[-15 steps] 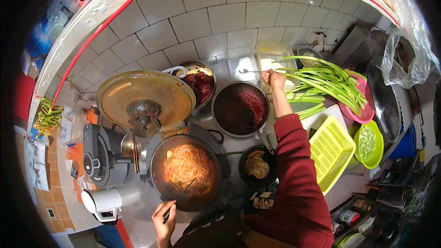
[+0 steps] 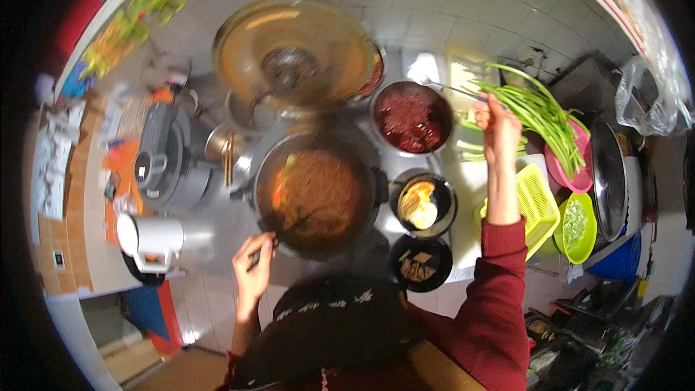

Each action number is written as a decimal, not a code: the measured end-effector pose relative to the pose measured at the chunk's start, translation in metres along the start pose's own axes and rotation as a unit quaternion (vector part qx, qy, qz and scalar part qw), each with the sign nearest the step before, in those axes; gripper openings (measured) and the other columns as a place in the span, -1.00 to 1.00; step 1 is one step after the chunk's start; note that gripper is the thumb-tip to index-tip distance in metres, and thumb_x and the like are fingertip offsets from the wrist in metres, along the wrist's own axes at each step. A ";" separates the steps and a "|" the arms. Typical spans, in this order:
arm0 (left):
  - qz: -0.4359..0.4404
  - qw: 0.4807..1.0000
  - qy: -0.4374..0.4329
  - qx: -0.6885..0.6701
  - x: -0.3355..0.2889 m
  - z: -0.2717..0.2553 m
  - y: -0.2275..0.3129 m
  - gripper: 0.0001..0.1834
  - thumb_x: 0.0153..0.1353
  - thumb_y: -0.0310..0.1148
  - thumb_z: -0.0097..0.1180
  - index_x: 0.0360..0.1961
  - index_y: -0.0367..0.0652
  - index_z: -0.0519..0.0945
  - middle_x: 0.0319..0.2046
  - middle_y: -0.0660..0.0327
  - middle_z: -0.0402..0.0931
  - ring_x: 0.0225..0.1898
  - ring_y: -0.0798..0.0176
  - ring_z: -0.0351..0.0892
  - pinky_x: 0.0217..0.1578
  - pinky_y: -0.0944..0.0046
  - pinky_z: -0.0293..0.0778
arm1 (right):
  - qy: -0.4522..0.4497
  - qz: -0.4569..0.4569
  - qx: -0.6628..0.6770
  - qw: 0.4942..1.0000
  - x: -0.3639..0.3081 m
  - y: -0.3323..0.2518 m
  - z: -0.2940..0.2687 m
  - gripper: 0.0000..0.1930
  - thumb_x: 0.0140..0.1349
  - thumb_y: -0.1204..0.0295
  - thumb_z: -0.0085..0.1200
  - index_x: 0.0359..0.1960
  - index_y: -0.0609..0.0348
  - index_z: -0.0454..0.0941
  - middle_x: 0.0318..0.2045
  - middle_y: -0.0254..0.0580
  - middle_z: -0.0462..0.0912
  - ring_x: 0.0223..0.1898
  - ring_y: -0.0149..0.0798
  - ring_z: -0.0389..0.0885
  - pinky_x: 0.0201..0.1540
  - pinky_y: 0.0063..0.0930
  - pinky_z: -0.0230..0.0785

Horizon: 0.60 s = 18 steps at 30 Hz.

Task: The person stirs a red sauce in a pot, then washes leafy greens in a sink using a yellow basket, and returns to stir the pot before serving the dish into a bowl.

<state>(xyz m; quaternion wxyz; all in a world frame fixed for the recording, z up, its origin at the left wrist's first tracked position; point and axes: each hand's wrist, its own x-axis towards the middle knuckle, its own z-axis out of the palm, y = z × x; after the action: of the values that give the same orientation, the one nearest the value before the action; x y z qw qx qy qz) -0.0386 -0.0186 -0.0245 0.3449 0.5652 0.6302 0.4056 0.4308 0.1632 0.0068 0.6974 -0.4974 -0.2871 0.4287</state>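
A: What have the left fingers got?

B: The left hand (image 2: 253, 275) is curled round the dark handle of a utensil (image 2: 255, 258), fingers closed on it. They sit just outside the near rim of the wok (image 2: 363, 159). The utensil slants from them up and rightward over that rim, its far end among the noodles (image 2: 315, 185).

A: So the noodles are where, from those fingers?

B: Ahead and to the right of them, in the wok, in reddish-brown liquid.

A: And the right hand (image 2: 501, 134)?

B: Its fingers are closed round the thin handle of a spoon (image 2: 456, 90). The spoon's head points left, away from them, at the near edge of a white container (image 2: 421, 66); I can't tell whether they touch.

A: What else lies near the right fingers?

B: Long green stalks (image 2: 539, 112) are just beside them on the right, partly over a pink basin (image 2: 572, 174). A yellow-green basket (image 2: 534, 206) lies nearer the body, below those fingers. To their left is a pan of dark red sauce (image 2: 411, 117).

A: And left of the left fingers?

B: A white jug (image 2: 150, 240) stands on the surface (image 2: 217, 221). Farther ahead of them, to the left, is a grey cooker (image 2: 163, 152).
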 end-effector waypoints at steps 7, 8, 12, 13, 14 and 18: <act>-0.017 0.989 0.091 -0.114 -0.002 -0.016 -0.023 -0.76 0.40 -0.39 -0.01 -0.16 -0.38 0.61 -0.32 0.19 0.54 -0.50 0.44 0.50 -0.43 0.45 0.43 | -0.132 0.057 -0.081 0.986 -0.143 0.018 0.065 -0.71 0.41 0.34 -0.04 -0.14 0.39 0.56 -0.47 -0.10 0.66 -0.60 -0.43 0.58 -0.52 -0.58 0.48; -0.025 0.988 0.090 -0.122 -0.002 -0.017 -0.024 -0.75 0.40 -0.39 -0.02 -0.16 -0.38 0.61 -0.31 0.19 0.54 -0.50 0.43 0.50 -0.44 0.44 0.43 | -0.176 0.035 -0.079 0.981 -0.158 0.027 0.075 -0.71 0.43 0.35 -0.07 -0.12 0.40 0.55 -0.45 -0.09 0.66 -0.58 -0.41 0.60 -0.50 -0.57 0.50; -0.041 0.980 0.085 -0.176 -0.006 -0.018 -0.027 -0.73 0.41 -0.37 -0.04 -0.13 -0.38 0.59 -0.28 0.18 0.54 -0.51 0.42 0.53 -0.46 0.41 0.44 | -0.190 -0.072 -0.131 0.970 -0.192 0.040 0.087 -0.74 0.42 0.45 -0.07 -0.04 0.43 0.52 -0.39 -0.09 0.64 -0.51 -0.38 0.62 -0.45 -0.53 0.53; -0.037 0.979 0.083 -0.182 -0.007 -0.018 -0.028 -0.73 0.41 -0.37 -0.04 -0.13 -0.38 0.59 -0.29 0.18 0.55 -0.50 0.41 0.54 -0.46 0.40 0.44 | -0.182 -0.085 -0.134 0.970 -0.194 0.038 0.083 -0.75 0.42 0.45 -0.07 -0.04 0.43 0.52 -0.39 -0.09 0.64 -0.51 -0.38 0.62 -0.45 -0.53 0.53; -0.013 0.978 0.078 -0.194 -0.007 -0.018 -0.030 -0.73 0.41 -0.36 -0.04 -0.14 -0.38 0.59 -0.29 0.18 0.55 -0.50 0.41 0.54 -0.46 0.40 0.44 | -0.169 -0.100 -0.138 0.971 -0.195 0.036 0.080 -0.75 0.42 0.46 -0.07 -0.04 0.42 0.52 -0.39 -0.09 0.64 -0.51 -0.39 0.62 -0.45 -0.53 0.53; -0.029 0.984 0.084 -0.153 0.021 0.002 -0.039 -0.73 0.39 -0.34 0.01 -0.16 -0.36 0.62 -0.35 0.19 0.60 -0.44 0.41 0.58 -0.42 0.42 0.47 | -0.110 -0.082 -0.119 0.983 -0.189 0.024 0.059 -0.72 0.42 0.40 -0.06 -0.04 0.41 0.52 -0.42 -0.08 0.64 -0.54 -0.37 0.60 -0.46 -0.53 0.52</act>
<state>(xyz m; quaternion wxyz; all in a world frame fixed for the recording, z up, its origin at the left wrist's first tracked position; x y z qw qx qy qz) -0.0561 0.0016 -0.0597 0.3849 0.4507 0.6037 0.5332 0.2865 0.0260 0.0095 0.6300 -0.5013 -0.4513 0.3847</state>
